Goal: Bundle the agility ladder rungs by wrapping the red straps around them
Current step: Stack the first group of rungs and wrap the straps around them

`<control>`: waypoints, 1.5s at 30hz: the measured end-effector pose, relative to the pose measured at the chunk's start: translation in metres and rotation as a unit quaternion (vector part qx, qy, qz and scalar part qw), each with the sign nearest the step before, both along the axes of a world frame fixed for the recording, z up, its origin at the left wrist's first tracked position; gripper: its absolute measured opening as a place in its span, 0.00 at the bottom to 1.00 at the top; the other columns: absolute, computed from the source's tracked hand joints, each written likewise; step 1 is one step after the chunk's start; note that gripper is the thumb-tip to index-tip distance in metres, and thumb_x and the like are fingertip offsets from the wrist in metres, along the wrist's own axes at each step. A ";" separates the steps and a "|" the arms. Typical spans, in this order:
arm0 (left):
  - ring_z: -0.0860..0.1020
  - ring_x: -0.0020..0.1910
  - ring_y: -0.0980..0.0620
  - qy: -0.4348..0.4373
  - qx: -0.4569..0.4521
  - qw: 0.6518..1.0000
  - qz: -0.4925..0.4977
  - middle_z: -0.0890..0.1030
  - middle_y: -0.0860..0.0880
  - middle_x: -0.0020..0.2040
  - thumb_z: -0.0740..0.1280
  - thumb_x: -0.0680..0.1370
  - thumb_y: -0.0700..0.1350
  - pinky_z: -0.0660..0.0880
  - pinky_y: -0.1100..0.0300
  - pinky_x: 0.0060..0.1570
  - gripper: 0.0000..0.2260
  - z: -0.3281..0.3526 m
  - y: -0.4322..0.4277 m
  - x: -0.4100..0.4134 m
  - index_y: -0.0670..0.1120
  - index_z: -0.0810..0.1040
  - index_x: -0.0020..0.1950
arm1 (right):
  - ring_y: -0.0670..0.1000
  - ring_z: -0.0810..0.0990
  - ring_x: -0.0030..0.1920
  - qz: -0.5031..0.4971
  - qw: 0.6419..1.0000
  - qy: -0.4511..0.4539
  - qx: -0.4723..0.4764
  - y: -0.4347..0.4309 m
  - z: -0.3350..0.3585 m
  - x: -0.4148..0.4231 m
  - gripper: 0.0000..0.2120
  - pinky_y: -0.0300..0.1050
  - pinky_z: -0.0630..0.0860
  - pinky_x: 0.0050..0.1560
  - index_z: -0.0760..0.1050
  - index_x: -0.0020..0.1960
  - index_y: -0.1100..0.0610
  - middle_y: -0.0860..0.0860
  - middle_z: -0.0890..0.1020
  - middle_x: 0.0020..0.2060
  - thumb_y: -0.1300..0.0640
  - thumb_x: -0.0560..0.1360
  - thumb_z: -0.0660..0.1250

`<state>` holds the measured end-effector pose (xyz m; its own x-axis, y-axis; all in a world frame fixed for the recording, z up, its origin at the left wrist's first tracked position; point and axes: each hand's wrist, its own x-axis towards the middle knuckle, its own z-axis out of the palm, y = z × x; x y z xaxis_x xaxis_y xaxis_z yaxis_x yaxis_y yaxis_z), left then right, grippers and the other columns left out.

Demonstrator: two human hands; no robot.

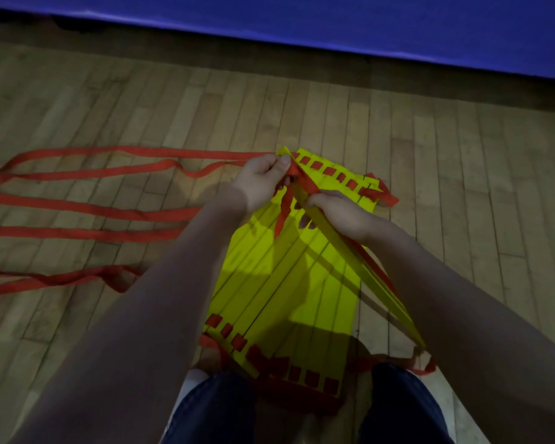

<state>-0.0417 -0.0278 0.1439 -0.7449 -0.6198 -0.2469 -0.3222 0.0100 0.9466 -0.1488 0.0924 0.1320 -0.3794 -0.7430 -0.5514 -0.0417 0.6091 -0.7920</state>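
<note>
Dark denim knees (212,408) sit closest to me, at the near end of the yellow flat plastic ladder rungs (289,283). These lie side by side on the pale wooden plank floor (462,187). I take that sheet of rungs as my reference.

Both bare forearms reach out over it.

Left hand (261,182): over the sheet's far left corner, knuckles up, fingers curled. Thumb and fingertips pinch one of the red webbing straps (87,206) where it crosses the rung ends.

Right hand (337,213): just right of the left hand, over the sheet's far end. Its fingers wrap round a small raised bundle of rungs (369,277) turned on edge. That bundle slants from the hand back toward the sheet's near right corner.

Loose strap lengths trail over the floor well to the left of the sheet in several long loops. Short strap loops stick out at its far right and near right corners. I note a blue surface (398,27) edging the floor beyond the sheet.
</note>
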 end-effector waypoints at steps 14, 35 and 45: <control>0.69 0.25 0.63 -0.042 -0.145 0.988 -0.038 0.73 0.53 0.29 0.64 0.80 0.48 0.67 0.66 0.29 0.14 0.013 -0.005 -0.003 0.48 0.74 0.35 | 0.54 0.79 0.28 -0.041 0.999 0.001 0.001 0.008 0.012 -0.006 0.09 0.47 0.79 0.37 0.81 0.35 0.63 0.58 0.82 0.29 0.57 0.69 0.73; 0.62 0.21 0.58 0.017 0.073 0.997 0.030 0.66 0.55 0.22 0.62 0.81 0.49 0.60 0.65 0.23 0.18 0.017 0.015 -0.011 0.47 0.67 0.32 | 0.58 0.80 0.34 -0.006 1.000 0.001 0.001 0.009 0.025 -0.009 0.12 0.49 0.76 0.41 0.79 0.42 0.59 0.56 0.80 0.31 0.51 0.64 0.71; 0.79 0.50 0.37 -0.117 -0.113 0.975 0.153 0.80 0.33 0.49 0.58 0.82 0.51 0.72 0.52 0.45 0.21 0.033 0.007 -0.028 0.33 0.77 0.49 | 0.58 0.75 0.59 0.053 0.909 0.411 -0.038 0.001 0.008 0.021 0.38 0.49 0.71 0.46 0.54 0.76 0.55 0.55 0.71 0.64 0.50 0.74 0.69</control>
<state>-0.0700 -0.0210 0.1767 -0.4570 -0.8622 -0.2188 -0.5494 0.0801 0.8317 -0.1276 0.0931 0.1404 -0.5638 -0.8237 -0.0606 -0.6939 0.5122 -0.5060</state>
